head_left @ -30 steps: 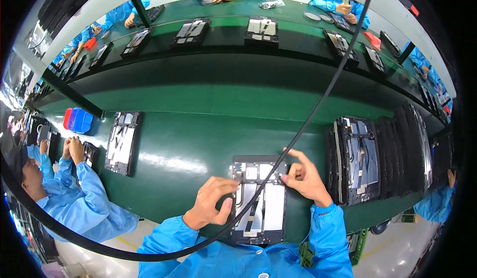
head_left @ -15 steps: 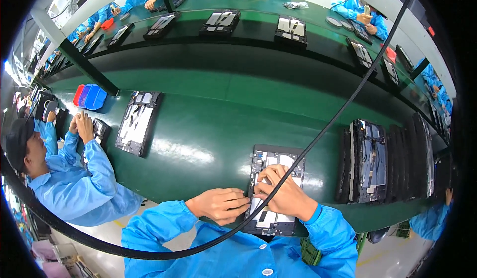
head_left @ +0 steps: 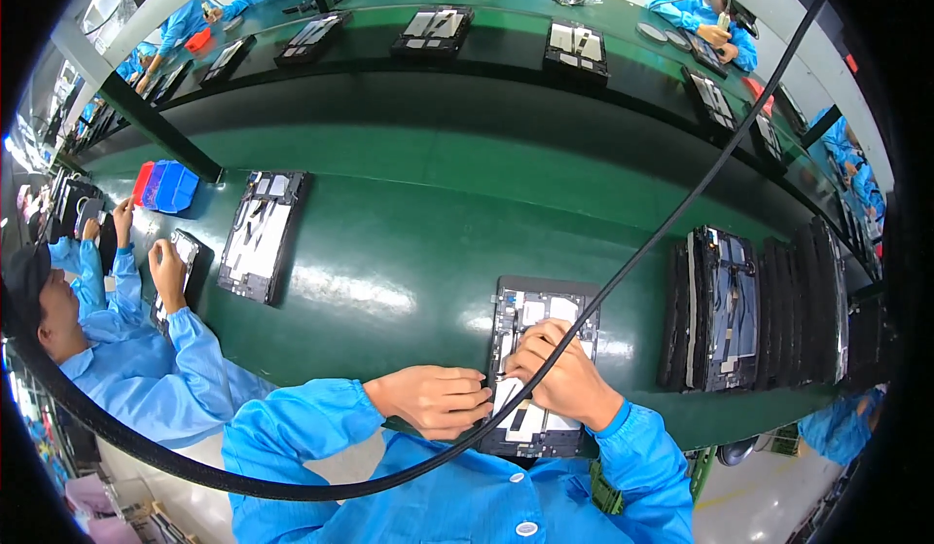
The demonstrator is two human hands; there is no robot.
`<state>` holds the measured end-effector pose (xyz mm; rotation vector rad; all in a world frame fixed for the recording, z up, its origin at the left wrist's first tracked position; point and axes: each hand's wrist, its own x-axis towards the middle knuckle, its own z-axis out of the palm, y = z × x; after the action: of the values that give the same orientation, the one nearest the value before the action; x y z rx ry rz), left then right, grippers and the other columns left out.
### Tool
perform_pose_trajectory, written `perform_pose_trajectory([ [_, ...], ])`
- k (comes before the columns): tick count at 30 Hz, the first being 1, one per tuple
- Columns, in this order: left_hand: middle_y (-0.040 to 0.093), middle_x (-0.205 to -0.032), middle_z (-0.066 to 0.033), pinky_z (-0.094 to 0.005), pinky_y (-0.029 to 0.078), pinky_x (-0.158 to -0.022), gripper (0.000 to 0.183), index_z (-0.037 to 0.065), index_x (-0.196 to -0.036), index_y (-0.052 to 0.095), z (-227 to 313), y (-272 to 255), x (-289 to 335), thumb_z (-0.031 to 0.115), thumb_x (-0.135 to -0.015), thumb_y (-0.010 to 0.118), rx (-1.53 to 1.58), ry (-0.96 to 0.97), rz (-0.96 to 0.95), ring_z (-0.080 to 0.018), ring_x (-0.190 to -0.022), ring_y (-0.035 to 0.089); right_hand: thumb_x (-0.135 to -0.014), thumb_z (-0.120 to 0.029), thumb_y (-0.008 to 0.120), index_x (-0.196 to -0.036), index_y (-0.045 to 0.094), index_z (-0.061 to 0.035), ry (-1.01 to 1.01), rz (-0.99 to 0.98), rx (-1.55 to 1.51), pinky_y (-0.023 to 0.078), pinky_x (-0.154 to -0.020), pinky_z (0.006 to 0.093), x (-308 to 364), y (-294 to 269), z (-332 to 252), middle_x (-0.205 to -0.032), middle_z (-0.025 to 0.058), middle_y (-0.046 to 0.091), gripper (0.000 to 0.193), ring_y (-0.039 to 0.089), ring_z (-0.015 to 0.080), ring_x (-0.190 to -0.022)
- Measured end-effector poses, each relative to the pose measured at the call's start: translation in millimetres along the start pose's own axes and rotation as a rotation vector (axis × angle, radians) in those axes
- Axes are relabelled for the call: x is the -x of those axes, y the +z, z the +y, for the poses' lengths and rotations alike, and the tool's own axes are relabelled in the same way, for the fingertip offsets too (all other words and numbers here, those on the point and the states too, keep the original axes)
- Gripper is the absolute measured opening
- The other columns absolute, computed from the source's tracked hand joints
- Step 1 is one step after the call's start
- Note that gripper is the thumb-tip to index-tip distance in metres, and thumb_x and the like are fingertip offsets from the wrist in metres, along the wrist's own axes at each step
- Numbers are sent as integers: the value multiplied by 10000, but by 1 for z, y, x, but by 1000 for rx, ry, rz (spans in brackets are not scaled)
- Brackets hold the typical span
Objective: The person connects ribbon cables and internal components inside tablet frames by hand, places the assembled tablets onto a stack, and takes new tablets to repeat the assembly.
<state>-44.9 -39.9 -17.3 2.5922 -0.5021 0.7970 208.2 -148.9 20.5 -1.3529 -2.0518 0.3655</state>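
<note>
An opened tablet (head_left: 559,427), its back off and white battery panels, dark strips and small boards showing, lies flat in front of me on the green bench. My left hand (head_left: 433,401) has its fingers bent and pressed together, fingertips at the tablet's left edge; its thumb is hidden. Over the middle of the tablet, my right hand (head_left: 564,374) is closed, fingers curled down in a pinch close to the inner parts. Whatever it pinches is too small or covered to make out. A black cable (head_left: 623,286) crosses the view in front of the right hand.
Another opened tablet (head_left: 261,237) lies on the bench to the left, near blue and red bins (head_left: 173,189). A co-worker (head_left: 146,349) sits at the left. Several tablets stand upright in a row (head_left: 730,310) at the right. More tablets lie on the raised shelf (head_left: 433,33).
My right hand has shifted slightly and its fingers have drawn closer together over the tablet. My left hand stays at the edge. The co-worker's hands have moved apart, one reaching toward the bins.
</note>
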Motion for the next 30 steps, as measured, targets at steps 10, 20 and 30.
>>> perform_pose_trajectory([
  [10, 715, -1074, -151, -490, 595, -1063, 328, -10, -1090, 731, -21, 3, -7, 247, -888, 723, -56, 120, -49, -295, -1008, 721, -828, -104, 863, -950, 756, -92, -30, 98, 72, 522, -943, 455, -6, 5, 3, -895, 59, 646, 162, 659, 299, -958],
  [20, 729, -1098, -129, -472, 595, -1062, 364, 2, -1129, 740, -28, -6, -8, 269, -881, 744, -229, 74, -43, -275, -1044, 723, -853, -80, 835, -995, 751, -82, -14, 114, 51, 478, -916, 427, -1, 4, 7, -917, 47, 623, 165, 603, 281, -974],
  [30, 740, -1113, -120, -449, 593, -1036, 353, 2, -1114, 763, -32, -7, -6, 272, -889, 730, -189, 50, -41, -263, -1055, 721, -867, -109, 835, -979, 753, -87, 6, 115, 36, 465, -915, 427, -3, 5, 8, -914, 46, 638, 141, 603, 277, -972],
])
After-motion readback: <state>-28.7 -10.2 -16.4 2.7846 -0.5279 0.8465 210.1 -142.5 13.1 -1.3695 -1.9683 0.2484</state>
